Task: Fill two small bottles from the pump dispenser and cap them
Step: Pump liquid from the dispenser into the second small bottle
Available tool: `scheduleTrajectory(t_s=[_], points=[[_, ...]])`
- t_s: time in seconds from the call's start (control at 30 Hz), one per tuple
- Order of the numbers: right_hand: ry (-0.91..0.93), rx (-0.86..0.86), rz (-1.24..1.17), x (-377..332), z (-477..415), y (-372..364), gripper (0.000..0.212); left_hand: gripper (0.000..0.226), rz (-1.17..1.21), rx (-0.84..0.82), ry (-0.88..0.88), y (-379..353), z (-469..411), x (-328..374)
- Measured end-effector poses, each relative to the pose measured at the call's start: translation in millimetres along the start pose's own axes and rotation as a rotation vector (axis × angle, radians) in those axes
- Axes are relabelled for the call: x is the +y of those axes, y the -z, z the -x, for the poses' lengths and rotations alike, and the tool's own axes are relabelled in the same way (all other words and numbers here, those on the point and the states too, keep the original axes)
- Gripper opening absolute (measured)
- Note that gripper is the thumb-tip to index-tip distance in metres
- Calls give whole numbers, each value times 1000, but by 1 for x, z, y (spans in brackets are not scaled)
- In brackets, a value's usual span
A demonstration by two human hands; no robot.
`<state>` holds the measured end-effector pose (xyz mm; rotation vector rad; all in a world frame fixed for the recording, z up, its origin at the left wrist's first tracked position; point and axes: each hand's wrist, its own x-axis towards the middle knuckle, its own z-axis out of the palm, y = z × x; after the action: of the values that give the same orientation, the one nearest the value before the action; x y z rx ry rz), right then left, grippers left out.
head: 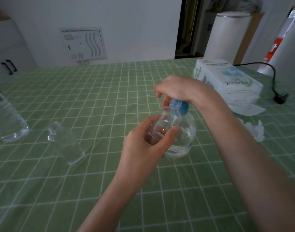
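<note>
A clear pump dispenser [185,136] with a blue pump head [180,106] stands in the middle of the green checked table. My right hand [175,91] rests on top of the pump head, fingers curled down over it. My left hand [146,139] grips a small clear bottle [166,121] and holds it tilted against the dispenser, its mouth right under the blue nozzle. A second small clear bottle [66,141] stands alone on the table to the left; whether it is capped I cannot tell.
A large clear water bottle [7,121] stands at the left edge. A white tissue pack [227,77] with loose tissues and a crumpled tissue [254,129] lies at the right. A black cable and plug [280,97] lie at the far right.
</note>
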<state>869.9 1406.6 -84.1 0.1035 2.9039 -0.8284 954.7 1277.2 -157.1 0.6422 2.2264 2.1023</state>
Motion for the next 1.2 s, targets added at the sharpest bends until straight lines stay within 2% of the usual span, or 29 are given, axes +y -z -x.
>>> scheduleTrajectory(t_s=[0.63,0.8,0.97,1.2], points=[[-30,-22,-37,2,2,-3,34,30,-6,1,15,-1,1,-1],[-9,5,-23,-2,1,1,40,22,-3,1,13,-1,0,-1],[2,33,-5,-4,1,5,42,27,20,1,-6,-1,0,1],[-14,32,-21,-1,0,1,46,22,18,7,-1,-2,1,0]])
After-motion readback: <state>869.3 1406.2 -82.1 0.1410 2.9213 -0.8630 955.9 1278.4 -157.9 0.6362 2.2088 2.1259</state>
